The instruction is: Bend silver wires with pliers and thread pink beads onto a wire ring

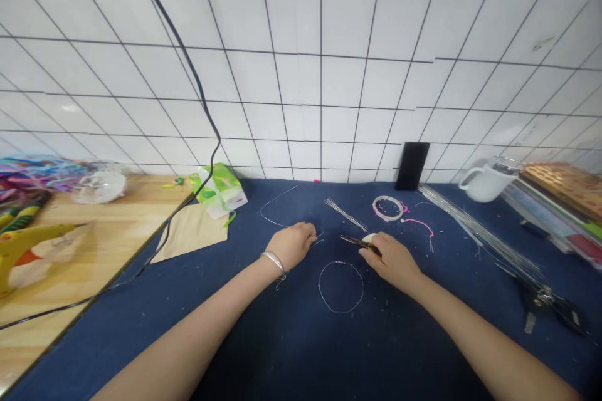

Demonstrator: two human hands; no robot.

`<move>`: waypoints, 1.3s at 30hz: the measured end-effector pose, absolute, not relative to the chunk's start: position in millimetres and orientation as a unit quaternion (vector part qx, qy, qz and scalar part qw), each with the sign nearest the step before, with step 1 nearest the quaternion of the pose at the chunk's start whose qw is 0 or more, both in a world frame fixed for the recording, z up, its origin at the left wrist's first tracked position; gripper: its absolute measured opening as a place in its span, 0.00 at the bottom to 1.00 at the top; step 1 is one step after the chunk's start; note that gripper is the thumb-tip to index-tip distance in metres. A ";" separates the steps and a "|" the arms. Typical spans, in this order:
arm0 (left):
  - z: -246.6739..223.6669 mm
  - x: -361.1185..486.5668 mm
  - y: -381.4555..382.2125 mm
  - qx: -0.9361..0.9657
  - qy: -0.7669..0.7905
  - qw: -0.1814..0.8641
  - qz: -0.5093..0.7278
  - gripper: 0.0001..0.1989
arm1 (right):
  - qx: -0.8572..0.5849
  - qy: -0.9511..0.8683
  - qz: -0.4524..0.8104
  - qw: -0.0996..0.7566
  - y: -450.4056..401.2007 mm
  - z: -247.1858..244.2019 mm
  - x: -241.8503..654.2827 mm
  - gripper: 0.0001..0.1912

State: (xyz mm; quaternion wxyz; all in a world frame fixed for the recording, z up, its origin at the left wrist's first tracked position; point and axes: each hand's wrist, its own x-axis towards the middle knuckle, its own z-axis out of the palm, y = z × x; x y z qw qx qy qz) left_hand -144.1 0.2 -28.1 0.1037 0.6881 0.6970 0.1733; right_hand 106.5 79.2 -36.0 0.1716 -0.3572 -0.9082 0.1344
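My left hand (pixel 292 243) is closed on a thin wire (pixel 271 219), which curves out behind the fingers toward the wall, with short ends poking out on the right. In my right hand (pixel 394 260) is a pair of pliers (pixel 356 242), its narrow jaws pointing left toward the left hand and apart from the wire. A wire ring (pixel 362 289) with a few pink beads at its top lies on the blue cloth between my forearms. Beyond the hands is a bundle of short wires (pixel 346 215). Farther right sits a pale ring with pink thread (pixel 388 207).
Long wires (pixel 484 233) and keys (pixel 531 316) lie at the right, near a white mug (pixel 491 180) and stacked books (pixel 564 200). A black phone-like slab (pixel 412 166) leans on the tiled wall. Left are a green tissue pack (pixel 221 188), a black cable (pixel 200 84) and a yellow glue gun (pixel 28 254).
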 end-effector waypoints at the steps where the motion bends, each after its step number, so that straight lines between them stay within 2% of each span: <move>1: -23.6 -143.2 -0.6 0.687 0.695 0.102 0.188 0.08 | -0.357 -0.903 0.155 0.183 76.7 -32.9 105.7 0.12; 3: -14.4 -139.4 -3.8 0.680 0.680 0.132 0.240 0.09 | -0.353 -0.888 0.212 0.203 70.0 -24.4 104.3 0.12; 7: 0.6 -124.2 -13.7 0.597 0.610 0.324 0.408 0.10 | -0.334 -0.860 0.307 0.234 54.1 -3.9 103.4 0.12; 10: 9.2 -111.1 -20.8 0.523 0.538 0.450 0.485 0.09 | -0.322 -0.848 0.340 0.249 45.6 6.7 103.9 0.12; 13: 15.6 -101.3 -25.7 0.458 0.475 0.533 0.530 0.10 | -0.307 -0.839 0.366 0.259 41.4 11.2 104.4 0.13; 19: 16.6 -91.4 -30.1 0.377 0.392 0.626 0.559 0.08 | -0.298 -0.827 0.395 0.266 37.7 14.8 104.9 0.13; 29: 12.3 -82.8 -34.7 0.313 0.303 0.701 0.564 0.08 | -0.309 -0.840 0.355 0.271 33.6 15.6 105.3 0.13; 39: 9.3 -77.8 -34.8 0.359 0.392 0.606 0.591 0.09 | -0.294 -0.894 0.165 0.295 34.9 5.7 107.1 0.16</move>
